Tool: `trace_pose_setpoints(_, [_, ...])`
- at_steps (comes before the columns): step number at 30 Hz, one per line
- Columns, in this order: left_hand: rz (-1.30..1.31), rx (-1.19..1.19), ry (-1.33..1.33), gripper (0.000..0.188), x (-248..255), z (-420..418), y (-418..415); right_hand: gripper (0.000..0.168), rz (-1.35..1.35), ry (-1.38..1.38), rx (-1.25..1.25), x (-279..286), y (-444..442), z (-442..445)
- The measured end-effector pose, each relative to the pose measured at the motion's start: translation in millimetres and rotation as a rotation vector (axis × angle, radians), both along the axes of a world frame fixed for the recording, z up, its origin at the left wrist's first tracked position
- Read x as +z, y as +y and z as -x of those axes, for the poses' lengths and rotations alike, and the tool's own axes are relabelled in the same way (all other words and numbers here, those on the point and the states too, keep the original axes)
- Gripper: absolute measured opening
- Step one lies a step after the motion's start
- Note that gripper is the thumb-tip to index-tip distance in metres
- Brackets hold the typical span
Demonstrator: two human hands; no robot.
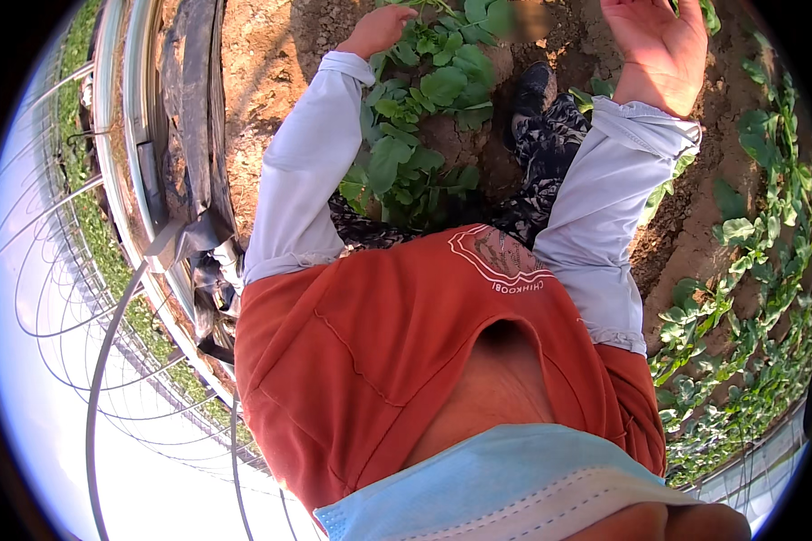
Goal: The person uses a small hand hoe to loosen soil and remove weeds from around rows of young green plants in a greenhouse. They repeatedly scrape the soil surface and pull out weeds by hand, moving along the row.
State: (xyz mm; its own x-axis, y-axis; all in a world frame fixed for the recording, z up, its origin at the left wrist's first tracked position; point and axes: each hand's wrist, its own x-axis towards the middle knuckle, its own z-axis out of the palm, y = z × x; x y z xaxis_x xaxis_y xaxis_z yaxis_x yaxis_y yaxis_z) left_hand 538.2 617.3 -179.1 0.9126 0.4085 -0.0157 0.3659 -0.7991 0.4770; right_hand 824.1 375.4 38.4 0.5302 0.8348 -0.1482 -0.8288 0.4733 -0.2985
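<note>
My left hand is at the top, left of centre, with its fingers curled beside the upper leaves of a row of broad-leaved green plants. Whether it grips a stem or leaf cannot be told. On the upper right, my right hand shows its bare palm, and its fingertips are cut off by the picture's edge. Green leaves show behind those fingers. The plant row runs between my legs, under my light sleeves, with one dark shoe on the soil to its right.
Brown soil borders the plants. On the left run black plastic sheeting, pale rails and curved metal hoops. Another row of leafy plants lies on the right. A blue face mask fills part of the lower view.
</note>
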Motion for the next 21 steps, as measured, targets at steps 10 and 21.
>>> trace_pose_setpoints(10, [-0.145,0.048,0.057,0.035,46.3,56.2,-9.0,0.02,0.596,-0.315,0.332,-125.0,10.7,-83.5])
trace_pose_setpoints(21, [-0.185,-0.14,0.064,0.034,32.7,0.7,-37.4,0.027,1.207,-0.727,0.234,-320.5,36.0,-56.1])
